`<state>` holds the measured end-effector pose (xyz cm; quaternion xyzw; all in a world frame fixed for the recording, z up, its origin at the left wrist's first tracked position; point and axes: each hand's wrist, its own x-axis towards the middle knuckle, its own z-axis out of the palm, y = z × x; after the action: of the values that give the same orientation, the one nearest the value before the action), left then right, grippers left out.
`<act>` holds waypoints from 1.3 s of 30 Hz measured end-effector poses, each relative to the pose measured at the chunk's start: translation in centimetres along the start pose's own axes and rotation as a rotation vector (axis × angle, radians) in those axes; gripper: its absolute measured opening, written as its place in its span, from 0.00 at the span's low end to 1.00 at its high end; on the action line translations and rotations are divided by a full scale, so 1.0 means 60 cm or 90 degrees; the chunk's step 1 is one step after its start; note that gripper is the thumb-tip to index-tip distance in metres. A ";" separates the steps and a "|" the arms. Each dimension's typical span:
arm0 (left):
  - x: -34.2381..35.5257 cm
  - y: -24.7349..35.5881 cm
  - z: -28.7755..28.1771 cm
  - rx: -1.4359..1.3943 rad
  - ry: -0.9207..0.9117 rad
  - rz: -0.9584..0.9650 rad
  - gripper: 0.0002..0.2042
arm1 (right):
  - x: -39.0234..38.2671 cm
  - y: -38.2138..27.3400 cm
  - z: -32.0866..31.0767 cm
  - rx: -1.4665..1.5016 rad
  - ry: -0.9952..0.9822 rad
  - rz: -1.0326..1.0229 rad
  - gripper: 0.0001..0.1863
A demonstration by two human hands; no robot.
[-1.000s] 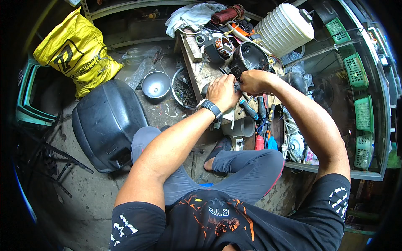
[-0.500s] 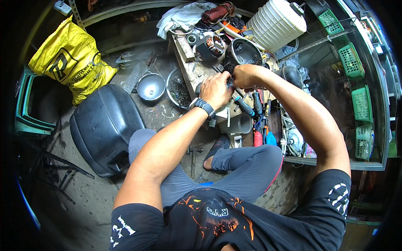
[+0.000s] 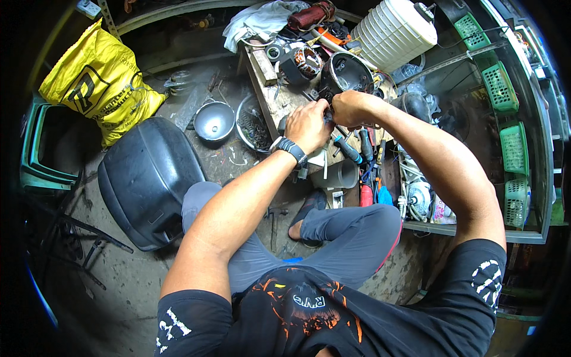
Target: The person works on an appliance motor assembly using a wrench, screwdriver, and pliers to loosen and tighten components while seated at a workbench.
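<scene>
Both my hands meet over the near side of a low wooden workbench [image 3: 285, 98]. My left hand [image 3: 306, 127] is closed, its fingertips on a small dark part that it mostly hides. Pressed close beside it, my right hand [image 3: 351, 109] is curled into a tight grip; whatever sits inside its fingers cannot be made out. Just beyond them stands a round black motor housing [image 3: 340, 72], open at the top. To its left lies a stator with copper windings [image 3: 307, 61]. Below my right hand rest screwdrivers, one with a blue and black handle [image 3: 348, 150].
A wooden block [image 3: 263, 66], a cloth [image 3: 262, 25] and a white ribbed container [image 3: 395, 31] crowd the bench. On the floor are a metal bowl [image 3: 214, 122], a bucket of scraps [image 3: 253, 128], a black case [image 3: 148, 184] and a hammer [image 3: 274, 226]. A glass cabinet [image 3: 476, 146] flanks the right.
My right elbow has swung slightly outward to the right. Both hands stay at nearly the same spot with their grips unchanged.
</scene>
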<state>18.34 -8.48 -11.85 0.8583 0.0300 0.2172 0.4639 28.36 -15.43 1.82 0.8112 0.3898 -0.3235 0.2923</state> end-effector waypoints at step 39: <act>0.002 0.022 -0.025 0.046 -0.077 -0.001 0.20 | -0.009 -0.009 -0.005 0.146 0.002 0.082 0.14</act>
<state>17.66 -8.03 -10.03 0.8860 0.0106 0.1633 0.4339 27.73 -15.16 2.27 0.8631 0.2980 -0.3450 0.2174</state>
